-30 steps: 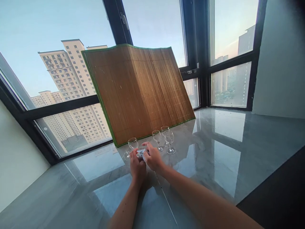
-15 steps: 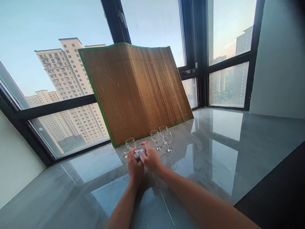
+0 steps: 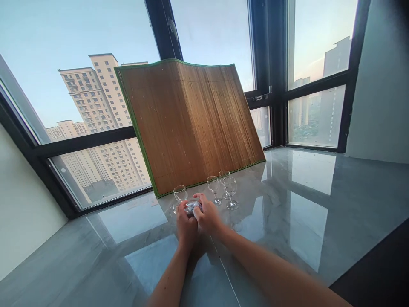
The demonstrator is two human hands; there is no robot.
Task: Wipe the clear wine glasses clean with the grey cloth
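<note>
Held low over the tiled surface between my two hands is a clear glass (image 3: pixel 189 204), probably a wine glass; its stem is hidden. Crumpled pale grey-white material, perhaps a cloth, shows at its mouth (image 3: pixel 196 206). My left hand (image 3: pixel 186 222) is closed round the glass's left side. From the right, my right hand (image 3: pixel 208 215) closes on the pale material, thumb pressed in and index finger over the far rim. Just beyond my left hand stands a wine glass (image 3: pixel 180 193). Three more stand right of my hands: a wine glass (image 3: pixel 212 184), another in front (image 3: pixel 230 186), one behind (image 3: pixel 224 174).
A brown slatted mat (image 3: pixel 191 128) with green edging leans on the dark window frame (image 3: pixel 86 138) behind the glasses. Shiny grey tiles (image 3: pixel 271 238) spread around my hands, reflecting the windows. A pale wall (image 3: pixel 380 94) rises at right. A dark area (image 3: pixel 380 260) fills the lower right corner.
The whole view has shifted, so everything appears slightly farther right. Both hands keep their hold on the glass and pale material, with little change in the fingers. The standing glasses have not moved.
</note>
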